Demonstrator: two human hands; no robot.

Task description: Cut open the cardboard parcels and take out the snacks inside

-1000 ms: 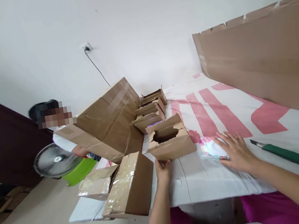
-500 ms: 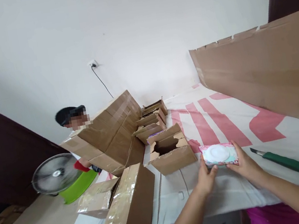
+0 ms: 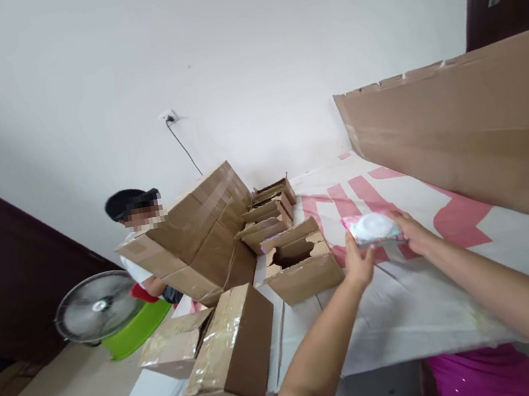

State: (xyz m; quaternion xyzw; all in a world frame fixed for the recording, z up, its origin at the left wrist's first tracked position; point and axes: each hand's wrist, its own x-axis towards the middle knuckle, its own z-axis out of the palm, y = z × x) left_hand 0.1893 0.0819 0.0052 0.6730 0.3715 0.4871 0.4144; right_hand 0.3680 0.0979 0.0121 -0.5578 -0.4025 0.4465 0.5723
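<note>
A pack of wet wipes (image 3: 372,227), pink and pale blue with a white oval lid on top, is held slightly above the table. My left hand (image 3: 358,265) grips its near left side. Wrapped around the right end is my right hand (image 3: 411,231). Left of the pack stands an open cardboard box (image 3: 305,277) with a ragged cut-out in its top. Behind that box, a row of similar open boxes (image 3: 268,221) runs back toward the wall.
A large carton (image 3: 210,234) stands left of the row, with a person in a cap (image 3: 131,203) behind it. Taped boxes (image 3: 238,344) sit at the front left. A cardboard panel (image 3: 465,124) borders the right side. A fan (image 3: 100,306) stands by a green basin (image 3: 137,331).
Both hands have carried the pack forward, away from me, and it is tilted more. The green utility knife no longer shows; my right forearm now crosses where it lay.
</note>
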